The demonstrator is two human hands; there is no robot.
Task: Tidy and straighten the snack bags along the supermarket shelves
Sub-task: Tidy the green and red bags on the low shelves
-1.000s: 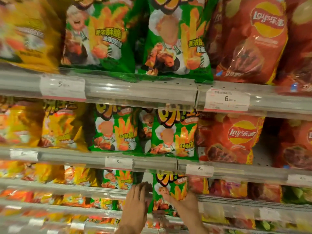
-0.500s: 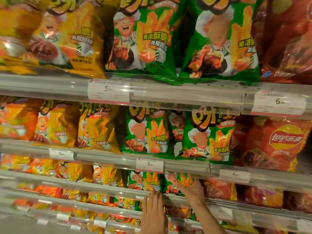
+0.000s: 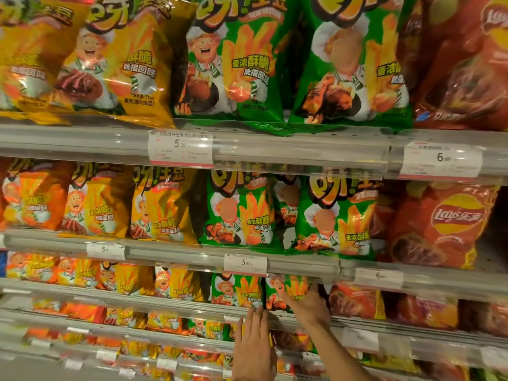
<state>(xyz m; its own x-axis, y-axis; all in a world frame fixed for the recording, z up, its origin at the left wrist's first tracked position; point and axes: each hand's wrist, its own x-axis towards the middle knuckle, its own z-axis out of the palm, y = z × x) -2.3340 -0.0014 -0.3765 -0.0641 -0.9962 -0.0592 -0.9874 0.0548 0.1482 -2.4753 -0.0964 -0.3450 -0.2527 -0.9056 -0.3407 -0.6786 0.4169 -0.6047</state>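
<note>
Rows of snack bags fill the supermarket shelves. On the third shelf down stand two small green potato-stick bags side by side. My right hand grips the right green bag from below and its right side. My left hand is flat with fingers together; its fingertips reach the shelf rail just under the left green bag and hold nothing. Larger green bags stand on the shelf above.
Yellow and orange bags stand left of the green ones; red Lay's bags stand right. Clear price-tag rails front every shelf, with white price labels. Lower shelves hold several smaller bags.
The camera has swung left and closer. My right hand stays on the small green bag, which now stands further back on the shelf. My left hand has dropped below the shelf rail.
</note>
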